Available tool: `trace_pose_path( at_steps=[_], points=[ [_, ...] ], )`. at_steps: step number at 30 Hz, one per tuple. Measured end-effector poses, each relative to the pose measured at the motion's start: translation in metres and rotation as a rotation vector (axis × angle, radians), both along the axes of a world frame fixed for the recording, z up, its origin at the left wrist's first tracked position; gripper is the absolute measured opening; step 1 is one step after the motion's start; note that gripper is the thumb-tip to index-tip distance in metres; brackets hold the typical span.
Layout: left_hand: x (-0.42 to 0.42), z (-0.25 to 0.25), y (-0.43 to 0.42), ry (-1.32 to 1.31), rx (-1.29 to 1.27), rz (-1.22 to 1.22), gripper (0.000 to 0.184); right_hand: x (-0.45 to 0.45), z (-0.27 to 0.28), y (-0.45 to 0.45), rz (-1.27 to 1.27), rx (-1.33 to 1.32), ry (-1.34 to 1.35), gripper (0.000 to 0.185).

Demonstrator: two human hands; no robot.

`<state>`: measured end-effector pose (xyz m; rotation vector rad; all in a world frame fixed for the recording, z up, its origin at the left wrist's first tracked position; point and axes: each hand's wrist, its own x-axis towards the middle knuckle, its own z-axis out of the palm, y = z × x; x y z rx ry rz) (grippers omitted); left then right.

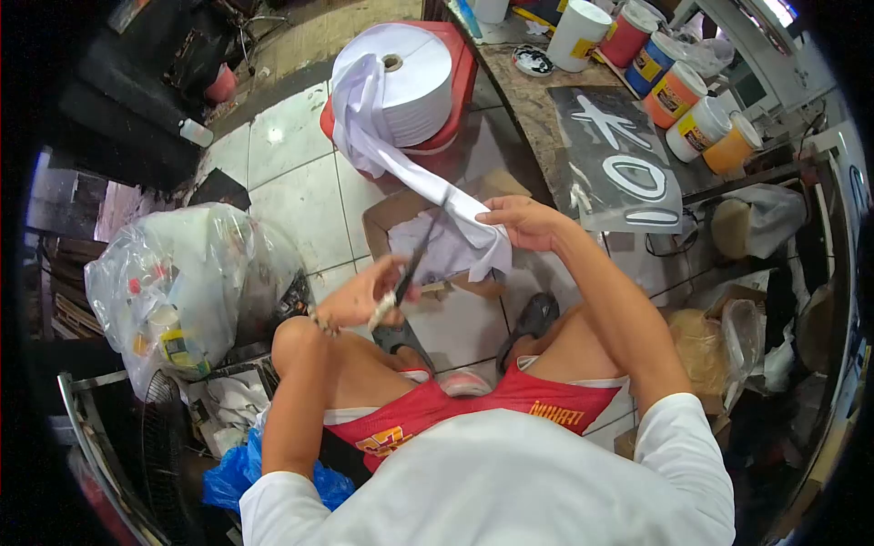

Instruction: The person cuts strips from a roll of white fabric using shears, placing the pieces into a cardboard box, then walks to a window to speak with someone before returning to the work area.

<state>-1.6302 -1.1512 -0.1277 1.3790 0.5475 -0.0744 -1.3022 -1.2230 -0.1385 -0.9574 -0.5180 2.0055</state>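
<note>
Tiled floor beneath white strip

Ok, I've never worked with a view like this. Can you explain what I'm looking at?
There is no machine here: these are a person's own two bare hands. The single picture comes from a camera worn on the head, looking forward and down. The left hand holds a dark-bladed tool; its exact type is hard to tell. The right hand holds a white strip that runs from a big roll on a red stand. Below the strip, an open cardboard box on the tiled floor holds more white material. At upper right, a worktable carries a row of tubs and a dark sheet with white markings.
</note>
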Motion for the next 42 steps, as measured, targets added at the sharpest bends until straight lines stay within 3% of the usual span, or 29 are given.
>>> trace_pose_path(
  at_steps=[3,9,16,24,28,36,42],
  points=[
    [-0.008,0.004,-0.03,0.034,-0.049,-0.035,0.088,0.012,0.002,-0.008,-0.05,0.003,-0.059,0.041],
    [0.009,-0.012,-0.028,0.143,0.019,-0.095,0.092,0.02,0.01,-0.022,-0.02,0.031,-0.115,0.043],
    [0.066,-0.004,-0.002,0.021,0.257,-0.183,0.094,0.009,0.023,-0.044,-0.101,0.163,-0.527,0.032],
    [0.071,-0.011,-0.012,-0.068,0.168,-0.17,0.094,0.01,0.03,-0.056,-0.224,0.203,-0.442,0.03],
    [0.072,0.005,-0.017,-0.042,0.266,-0.17,0.087,0.009,0.028,-0.053,-0.269,0.251,-0.553,0.03],
    [0.064,0.012,-0.021,-0.007,0.423,-0.142,0.076,0.016,0.054,-0.057,-0.237,0.31,-0.503,0.03],
    [0.066,0.017,-0.028,-0.15,0.246,-0.037,0.069,0.018,0.064,-0.058,-0.299,0.396,-0.393,0.021]
  ],
)
